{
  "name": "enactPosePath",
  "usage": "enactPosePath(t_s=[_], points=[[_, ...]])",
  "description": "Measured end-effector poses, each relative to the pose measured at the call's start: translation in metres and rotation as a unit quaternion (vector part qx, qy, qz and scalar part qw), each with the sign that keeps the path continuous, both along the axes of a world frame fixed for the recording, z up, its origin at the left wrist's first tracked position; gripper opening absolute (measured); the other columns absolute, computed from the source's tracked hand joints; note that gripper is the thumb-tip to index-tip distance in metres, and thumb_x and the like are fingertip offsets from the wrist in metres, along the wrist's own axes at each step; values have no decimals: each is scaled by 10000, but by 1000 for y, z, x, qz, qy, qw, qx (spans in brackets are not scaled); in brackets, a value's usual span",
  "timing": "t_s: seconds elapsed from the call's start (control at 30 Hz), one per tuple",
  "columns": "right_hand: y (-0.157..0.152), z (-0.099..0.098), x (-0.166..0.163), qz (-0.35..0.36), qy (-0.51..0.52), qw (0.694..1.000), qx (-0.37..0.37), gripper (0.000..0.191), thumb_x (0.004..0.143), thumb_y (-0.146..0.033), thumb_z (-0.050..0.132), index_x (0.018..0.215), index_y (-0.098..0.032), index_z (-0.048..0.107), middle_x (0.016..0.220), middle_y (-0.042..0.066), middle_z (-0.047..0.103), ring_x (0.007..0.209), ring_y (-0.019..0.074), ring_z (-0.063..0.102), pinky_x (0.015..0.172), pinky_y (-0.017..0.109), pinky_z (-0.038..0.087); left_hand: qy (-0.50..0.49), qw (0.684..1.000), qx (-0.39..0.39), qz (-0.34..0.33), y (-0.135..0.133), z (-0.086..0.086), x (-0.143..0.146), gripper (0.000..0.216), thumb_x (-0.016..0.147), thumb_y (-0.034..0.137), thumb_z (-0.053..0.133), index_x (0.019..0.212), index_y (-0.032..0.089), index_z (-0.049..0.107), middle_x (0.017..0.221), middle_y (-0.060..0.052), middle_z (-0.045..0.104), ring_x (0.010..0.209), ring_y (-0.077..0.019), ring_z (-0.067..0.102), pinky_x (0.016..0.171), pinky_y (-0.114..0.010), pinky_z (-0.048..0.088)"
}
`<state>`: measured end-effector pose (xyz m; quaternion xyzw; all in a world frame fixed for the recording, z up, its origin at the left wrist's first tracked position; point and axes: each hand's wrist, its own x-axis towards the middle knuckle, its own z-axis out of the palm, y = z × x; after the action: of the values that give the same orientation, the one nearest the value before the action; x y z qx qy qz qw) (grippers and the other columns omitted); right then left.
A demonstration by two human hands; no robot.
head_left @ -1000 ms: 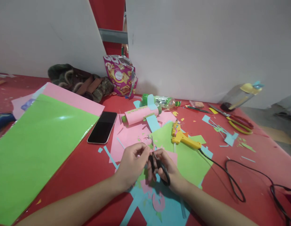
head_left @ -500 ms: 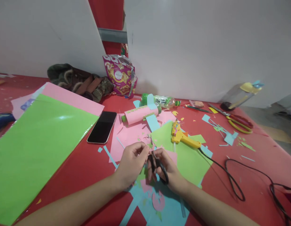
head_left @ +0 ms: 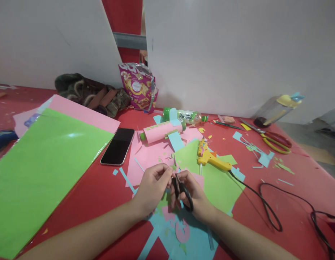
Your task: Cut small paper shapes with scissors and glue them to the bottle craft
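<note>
My right hand [head_left: 196, 193] grips black-handled scissors [head_left: 182, 189], fingers through the loops, blades pointing up and away. My left hand [head_left: 151, 187] sits just left of the blades, its fingers pinched on a tiny paper piece that I cannot make out clearly. Both hands hover over a heap of pink, green and blue paper scraps [head_left: 180, 224]. A pink paper roll [head_left: 162, 131] lies beyond the hands.
A yellow glue gun [head_left: 210, 157] with a black cord [head_left: 267, 206] lies right of the hands. A black phone [head_left: 117, 146], large green sheet [head_left: 39, 169], snack bag [head_left: 137, 86], plastic bottle [head_left: 186, 116] and red-yellow scissors [head_left: 270, 138] sit on the red table [head_left: 305, 187].
The scissors' handles have drawn slightly closer together. Both hands stay in place over the scraps.
</note>
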<state>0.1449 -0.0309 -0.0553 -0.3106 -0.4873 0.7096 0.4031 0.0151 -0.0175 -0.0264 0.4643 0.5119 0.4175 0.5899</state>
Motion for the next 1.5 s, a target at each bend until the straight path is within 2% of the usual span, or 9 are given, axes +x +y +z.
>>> enactPosePath(t_s=[0.43,0.87,0.93,1.03,1.13,1.3,1.4,1.5], points=[[0,-3,-1,-24,28,998,-52,492,553,-500,665,814,-203,373,607,-70,525,395,75,554,338,160,384,15,1000,9,-9,3,1,-2,297,761,307,444,513,152,389,477,55,378,452,-57,368,447,-177,319],[1,-8,-1,-34,58,996,-53,453,585,-437,681,823,-208,371,591,-82,528,364,64,537,363,213,472,28,998,22,-59,17,6,-13,269,702,238,445,453,153,392,408,56,384,404,-49,373,436,-174,328],[2,-8,-1,-41,55,996,-51,444,594,-438,675,822,-207,372,590,-80,523,360,61,529,350,201,459,11,998,16,-67,19,3,-15,267,695,230,445,445,154,390,397,57,382,389,-47,369,429,-176,325],[3,-9,0,-66,49,995,-53,417,628,-448,647,835,-211,374,600,-74,510,360,55,520,305,138,368,-7,996,5,-85,22,-1,-16,243,684,222,449,455,153,411,372,62,374,365,-47,356,411,-177,306],[5,-9,1,-102,52,992,-47,399,650,-477,612,860,-219,391,628,-62,493,383,49,496,308,134,316,0,993,-5,-116,24,-4,-18,225,673,220,448,461,149,425,375,55,394,362,-48,358,409,-181,294],[7,-8,2,-129,75,988,-27,499,561,-529,647,898,-237,421,724,-32,486,516,76,507,442,196,403,69,969,-1,-239,25,-3,-22,222,668,189,431,450,149,408,386,53,387,380,-49,365,416,-172,288],[7,-8,1,-146,66,986,-43,423,594,-370,696,889,-245,420,721,-47,485,514,58,464,489,195,398,116,944,3,-310,25,0,-22,205,661,172,423,458,149,413,399,53,383,380,-50,356,398,-168,265],[7,-8,0,-157,33,986,-50,386,607,-206,695,860,-240,405,699,-61,493,531,56,447,491,177,360,148,928,17,-341,24,1,-21,198,659,182,425,464,148,415,408,52,373,386,-54,356,393,-166,252]])
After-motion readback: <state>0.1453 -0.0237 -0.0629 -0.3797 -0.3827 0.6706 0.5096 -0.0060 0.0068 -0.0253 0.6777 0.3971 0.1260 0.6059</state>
